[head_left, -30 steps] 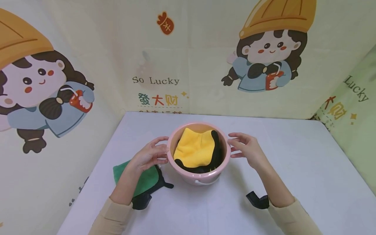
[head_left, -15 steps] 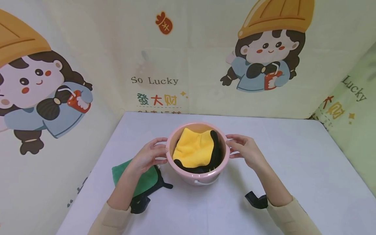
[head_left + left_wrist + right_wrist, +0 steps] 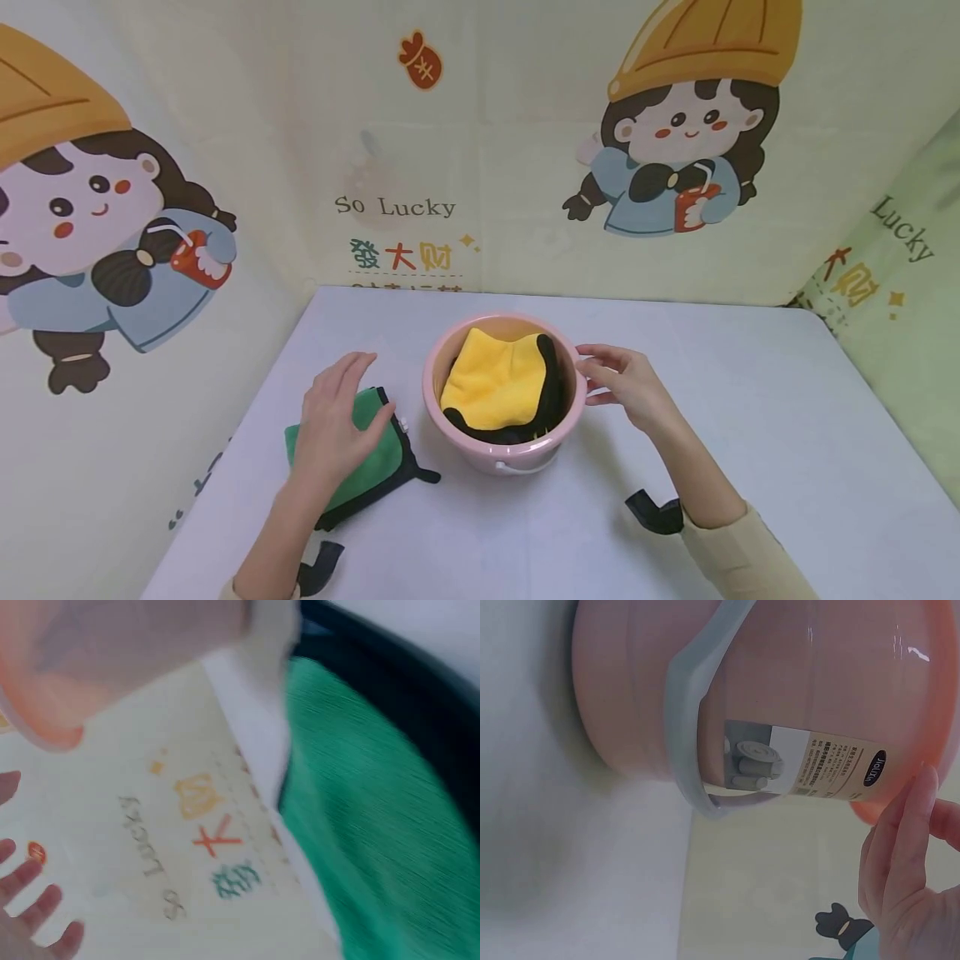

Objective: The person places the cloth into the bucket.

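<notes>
A pink bucket with a white handle stands upright mid-table. Inside it is a folded yellow cloth with black edging. My right hand touches the right side of the bucket's rim with nearly straight fingertips. My left hand, spread and away from the bucket, hovers over a green cloth with black edging and a black loop. Part of that cloth is hidden under the hand and forearm. In the left wrist view the green cloth fills the right side, blurred.
The white table has its far edge against a cream curtain printed with cartoon figures and lettering. Black wrist straps show at both forearms. A printed label is stuck on the bucket's side.
My left hand has let go of the bucket's left rim and moved left and nearer, over the green cloth. The right hand stays at the rim, and the bucket has not moved.
</notes>
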Action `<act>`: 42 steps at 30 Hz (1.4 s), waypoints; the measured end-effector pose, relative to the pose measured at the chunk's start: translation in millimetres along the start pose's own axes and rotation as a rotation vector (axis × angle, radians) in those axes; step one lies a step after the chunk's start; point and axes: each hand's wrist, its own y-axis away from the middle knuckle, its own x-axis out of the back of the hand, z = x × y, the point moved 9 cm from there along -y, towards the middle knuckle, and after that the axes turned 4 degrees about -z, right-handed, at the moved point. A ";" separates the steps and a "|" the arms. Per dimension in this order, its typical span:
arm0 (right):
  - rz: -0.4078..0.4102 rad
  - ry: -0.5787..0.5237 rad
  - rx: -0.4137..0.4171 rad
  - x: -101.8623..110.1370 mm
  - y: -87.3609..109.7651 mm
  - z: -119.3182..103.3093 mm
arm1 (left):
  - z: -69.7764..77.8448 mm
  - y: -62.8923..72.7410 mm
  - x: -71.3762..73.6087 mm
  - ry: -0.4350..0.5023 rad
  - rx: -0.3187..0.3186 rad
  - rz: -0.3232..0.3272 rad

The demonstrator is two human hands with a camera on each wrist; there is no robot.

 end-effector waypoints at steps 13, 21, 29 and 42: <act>-0.012 -0.013 0.000 0.0 -0.3 0.4 | -39.2 50.7 -11.7 -0.305 -0.137 -0.075; 0.002 0.010 -0.003 0.3 0.5 -0.2 | -66.6 71.9 -36.8 -0.330 -0.153 -0.261; 0.000 0.003 0.001 -0.4 0.5 -0.5 | -78.5 84.2 -52.3 -0.340 -0.162 -0.337; -0.002 -0.007 0.010 -0.4 -0.6 0.7 | -86.3 89.8 -66.6 -0.308 -0.061 -0.523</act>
